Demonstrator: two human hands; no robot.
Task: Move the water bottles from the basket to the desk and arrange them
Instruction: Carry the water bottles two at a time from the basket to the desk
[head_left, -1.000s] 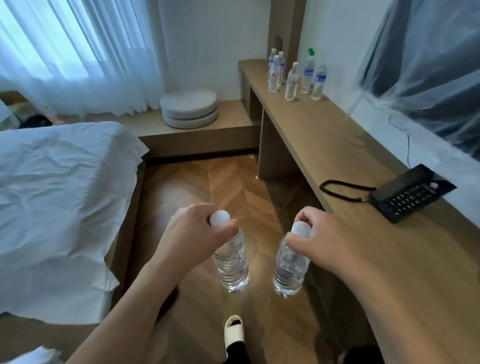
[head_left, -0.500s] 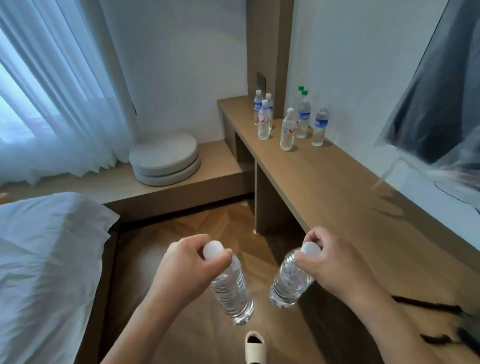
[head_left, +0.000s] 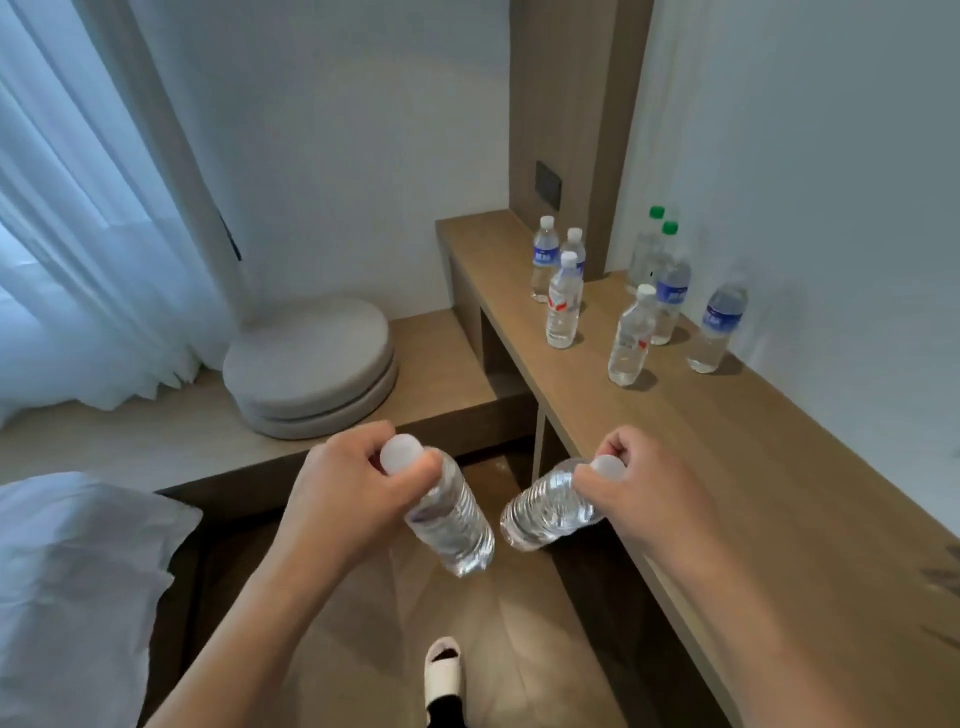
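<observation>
Wooden table and its standing bottles now loom closer than a second ago; your left hand and right hand hang beside its edge. Fingers of each pinch a clear bottle's neck, left bottle, right bottle, so setting down comes next

Long wooden desk along right wall, cluster of clear plastic water bottles at its far end; round grey cushions on low platform left of desk; white-sheeted bed near left.
</observation>
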